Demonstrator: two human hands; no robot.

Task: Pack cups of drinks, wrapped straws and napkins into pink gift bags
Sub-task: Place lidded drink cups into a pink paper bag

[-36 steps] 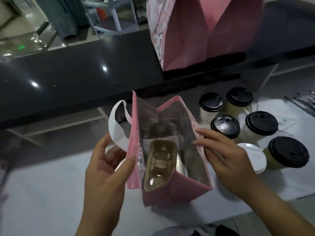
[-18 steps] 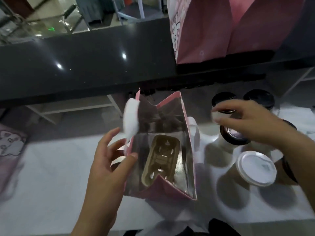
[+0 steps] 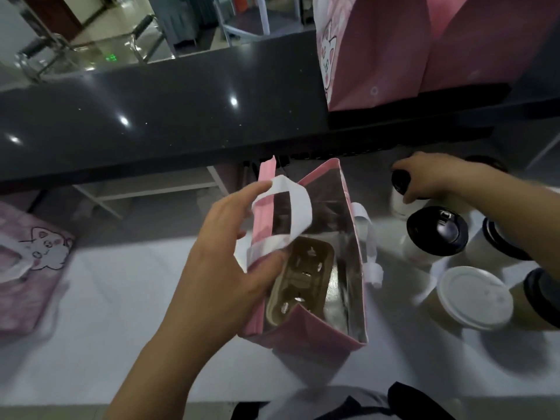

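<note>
We hold an open pink bag (image 3: 315, 334) and a cup (image 3: 400, 204) on the white tabletop (image 3: 121, 328).
The bag stands upright mid-table, mouth up, its long axis running away from us, with a brown cup tray (image 3: 300, 280) lying lengthwise in its bottom. Our left hand (image 3: 224, 268) pinches the bag's left wall beside the white handle (image 3: 298, 207). Our right hand (image 3: 433, 180) curls over the black-lidded cup, to the right of the bag.

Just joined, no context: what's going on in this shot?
A person is packing drinks. The left hand holds the pink foil-lined gift bag open by its side wall; a brown pulp cup tray sits empty inside. The right hand grips a black-lidded white paper cup among other lidded cups beside the bag.
</note>
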